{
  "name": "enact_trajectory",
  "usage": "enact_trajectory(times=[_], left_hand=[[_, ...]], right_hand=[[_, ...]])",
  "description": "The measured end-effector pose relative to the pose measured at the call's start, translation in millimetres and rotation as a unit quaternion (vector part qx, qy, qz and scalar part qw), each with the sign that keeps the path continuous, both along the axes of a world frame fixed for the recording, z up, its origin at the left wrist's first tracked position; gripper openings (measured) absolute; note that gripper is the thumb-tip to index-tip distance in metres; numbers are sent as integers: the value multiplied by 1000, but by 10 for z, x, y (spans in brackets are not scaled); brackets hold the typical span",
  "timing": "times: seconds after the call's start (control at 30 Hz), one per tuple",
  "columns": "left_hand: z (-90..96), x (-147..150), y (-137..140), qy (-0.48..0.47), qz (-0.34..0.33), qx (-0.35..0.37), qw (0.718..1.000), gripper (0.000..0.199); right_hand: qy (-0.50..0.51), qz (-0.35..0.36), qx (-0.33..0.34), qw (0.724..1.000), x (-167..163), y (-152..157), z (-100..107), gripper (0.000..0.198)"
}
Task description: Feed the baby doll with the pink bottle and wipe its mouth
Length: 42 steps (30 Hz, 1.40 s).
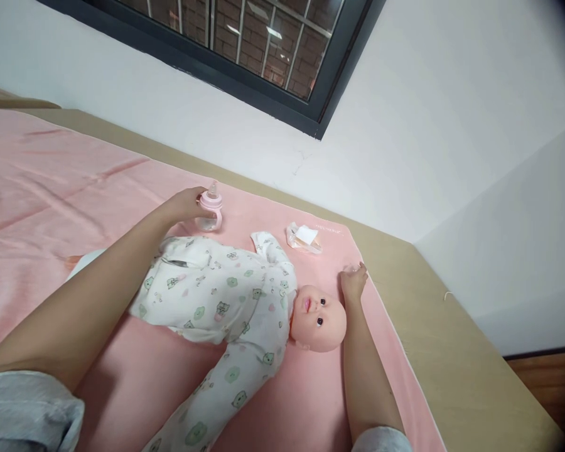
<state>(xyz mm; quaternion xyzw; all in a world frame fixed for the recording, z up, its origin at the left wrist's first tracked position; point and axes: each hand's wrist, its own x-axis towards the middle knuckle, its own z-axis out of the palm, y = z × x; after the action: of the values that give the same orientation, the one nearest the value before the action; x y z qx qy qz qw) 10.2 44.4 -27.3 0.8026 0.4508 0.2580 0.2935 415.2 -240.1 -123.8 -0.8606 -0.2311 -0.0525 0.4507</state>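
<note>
A pink and clear baby bottle point(211, 201) with a teat on top stands upright on the pink sheet, and my left hand point(188, 204) grips it from the left side. My right hand point(355, 282) reaches past the head of a baby doll point(230, 289), its fingers closed around a small clear plastic piece point(351, 268) close to the sheet; its exact shape is partly hidden. The doll lies on its back between my arms, dressed in a white suit with green animal prints, head toward the right.
An open packet point(304, 238) with a white square on it lies between the bottle and my right hand. The pink sheet point(282, 408) covers the wooden bed board point(433, 307). Behind rise a white wall point(381, 157) and a dark-framed window point(317, 122).
</note>
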Motion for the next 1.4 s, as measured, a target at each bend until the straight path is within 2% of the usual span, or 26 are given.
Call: enact_trajectory(times=[0.13,0.23,0.37,0.53,0.63,0.73,0.83,0.93,1.0,1.1,1.17,1.3,1.4], left_hand=[[66,16,-25,-44,11,26,999,66],[164,30,-173,-58,21,48,997,77],[354,91,-509,-59,1,106,993,64],[524,254,-817,-92,1,112,989,62],[567,332,-957,-111,-16,140,984,58],[598,384,-1116,-108,-37,165,980,56],[608,432,-1270,-104,-67,190,974,55],[593,487,-1408,-112,-105,209,966,55],[578,525,-1500,-114,-138,223,958,54],[563,569,-1643,-115,-189,252,942,50],[556,587,-1730,-113,-210,262,935,47],[539,612,-1850,-106,-228,267,930,46],[520,630,-1893,-102,-227,268,931,45]], right_hand=[[2,4,-10,1000,28,-8,-16,80],[10,6,-11,1000,35,-13,-10,81],[6,7,7,1000,41,-17,-7,81],[34,18,80,996,27,-14,39,78],[52,35,126,990,-41,11,206,73],[56,81,188,977,-203,44,527,69],[79,168,260,947,-499,44,929,67],[84,280,288,912,-915,-16,1281,61],[64,345,296,888,-1217,-83,1442,60],[37,401,285,870,-1606,-191,1569,60],[19,414,278,867,-1779,-247,1598,60],[-33,407,284,868,-1924,-299,1590,65],[-62,406,265,872,-1953,-294,1560,65]])
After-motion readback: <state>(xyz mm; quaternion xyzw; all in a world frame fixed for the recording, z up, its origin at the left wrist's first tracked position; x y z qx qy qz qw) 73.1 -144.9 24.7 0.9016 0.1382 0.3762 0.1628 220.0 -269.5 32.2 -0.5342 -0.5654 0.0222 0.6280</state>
